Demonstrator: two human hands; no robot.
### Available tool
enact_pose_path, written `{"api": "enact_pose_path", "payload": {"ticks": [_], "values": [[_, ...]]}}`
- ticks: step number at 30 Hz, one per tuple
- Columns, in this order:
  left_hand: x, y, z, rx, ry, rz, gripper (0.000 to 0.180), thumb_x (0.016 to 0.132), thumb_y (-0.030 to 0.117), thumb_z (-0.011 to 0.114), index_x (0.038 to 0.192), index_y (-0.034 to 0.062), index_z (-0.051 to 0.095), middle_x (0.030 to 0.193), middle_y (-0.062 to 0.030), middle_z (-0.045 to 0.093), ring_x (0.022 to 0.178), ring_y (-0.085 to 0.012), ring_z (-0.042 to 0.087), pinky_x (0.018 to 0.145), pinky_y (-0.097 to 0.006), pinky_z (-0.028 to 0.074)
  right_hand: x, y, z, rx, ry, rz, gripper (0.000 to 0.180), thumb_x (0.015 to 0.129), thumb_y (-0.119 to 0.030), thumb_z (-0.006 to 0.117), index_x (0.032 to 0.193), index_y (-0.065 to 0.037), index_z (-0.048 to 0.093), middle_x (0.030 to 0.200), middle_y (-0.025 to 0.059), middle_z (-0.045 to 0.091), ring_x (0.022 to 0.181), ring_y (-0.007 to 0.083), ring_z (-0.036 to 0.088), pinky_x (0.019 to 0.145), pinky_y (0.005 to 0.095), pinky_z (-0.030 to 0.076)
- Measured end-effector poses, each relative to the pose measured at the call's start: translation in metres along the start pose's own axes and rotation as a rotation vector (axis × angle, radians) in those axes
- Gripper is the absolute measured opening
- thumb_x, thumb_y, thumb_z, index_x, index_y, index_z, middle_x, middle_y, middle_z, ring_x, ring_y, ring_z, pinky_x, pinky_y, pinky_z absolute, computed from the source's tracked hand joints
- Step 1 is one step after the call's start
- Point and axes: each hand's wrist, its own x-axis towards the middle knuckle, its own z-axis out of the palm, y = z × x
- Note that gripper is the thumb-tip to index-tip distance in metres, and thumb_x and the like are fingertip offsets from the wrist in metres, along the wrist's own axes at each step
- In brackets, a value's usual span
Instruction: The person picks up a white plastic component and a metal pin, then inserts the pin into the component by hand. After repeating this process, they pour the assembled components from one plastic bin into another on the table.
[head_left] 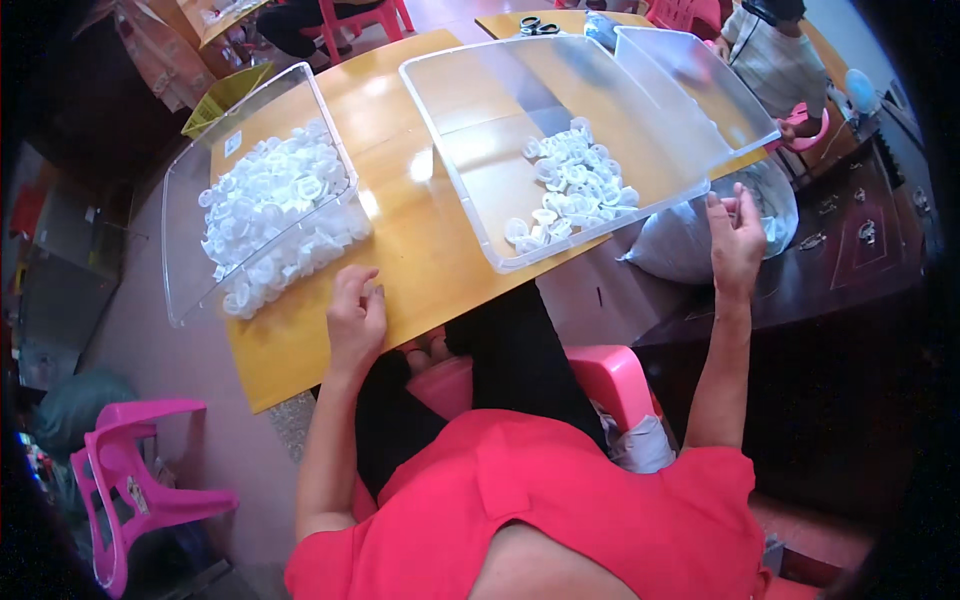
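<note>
My left hand [357, 318] is over the table's near edge, fingers curled; anything inside them is hidden. Left of it, a clear plastic bin [172, 250] holds a large heap of small white plastic ring-shaped pieces [270, 195]. My right hand [737, 245] is raised just beyond the near right corner of a second clear bin [455, 175]. Its thumb and fingers are drawn in, and I cannot make out whether a small piece is between them. A smaller pile of the same white pieces [580, 180] lies in this second bin.
Both bins stand on a yellow wooden table [395, 130]. A whitish bag [680, 240] sits below my right hand, beside a dark panelled surface [830, 250]. Black scissors [538, 26] lie on a far table. Another person [790, 60] sits at far right. A pink chair [140, 480] stands left.
</note>
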Motion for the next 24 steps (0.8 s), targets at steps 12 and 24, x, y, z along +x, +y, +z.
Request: {"api": "enact_pose_path", "payload": {"ticks": [12,24], "values": [[0.008,-0.042,-0.015,0.285,0.113,0.217,0.03,0.072,0.01,0.07,0.099,0.0008,0.061,0.102,-0.0172,0.061,0.096,-0.0334,0.057,0.086,-0.04,0.046,0.049,0.054,0.034,0.33,-0.179,0.331,0.045,0.081,-0.025,0.071,0.114,0.003,0.057,0.079,-0.0049,0.052,0.056,0.0011,0.039,0.04,0.018,0.026],[0.014,-0.084,-0.06,0.254,0.346,-0.038,0.015,0.081,0.012,0.068,0.09,0.0007,0.063,0.076,-0.0091,0.057,0.069,-0.0214,0.055,0.065,-0.032,0.046,0.06,0.076,0.046,0.375,-0.193,0.304,0.039,0.076,-0.001,0.049,0.114,0.008,0.056,0.086,0.0028,0.055,0.061,0.0039,0.044,0.044,0.0171,0.032]]}}
